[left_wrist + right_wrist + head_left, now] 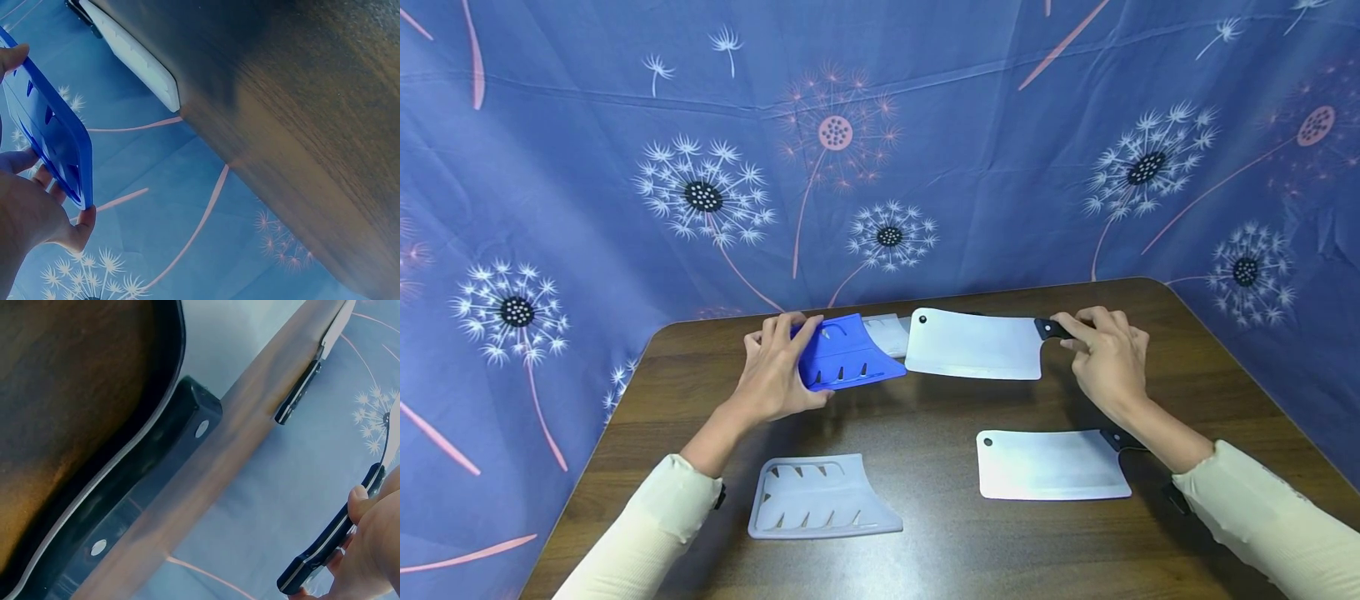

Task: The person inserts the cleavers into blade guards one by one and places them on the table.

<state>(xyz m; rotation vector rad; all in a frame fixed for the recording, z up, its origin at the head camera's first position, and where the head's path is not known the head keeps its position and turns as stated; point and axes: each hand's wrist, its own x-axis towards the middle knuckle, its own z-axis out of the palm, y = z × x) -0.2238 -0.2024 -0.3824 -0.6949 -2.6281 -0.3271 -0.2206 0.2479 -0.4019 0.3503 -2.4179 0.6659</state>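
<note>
My left hand (778,367) grips a blue slotted blade guard (846,354) by its closed end, fingers at the top edge and thumb underneath. In my right hand (1108,358) is a cleaver, pinched by its black handle (322,544). Its broad blade (973,343) points left, the tip right at the guard's open end. Both are raised over the table. Nearer me lies a whitish blade guard (820,496) with several slots. To its right a second cleaver (1052,467) lies flat, its handle partly hidden by my right forearm.
Behind the raised guard and blade, a white blade guard (886,335) lies near the table's back edge, with another black handle (300,390) beyond. The brown wooden table (940,533) meets a blue dandelion-print cloth (985,167) at the back.
</note>
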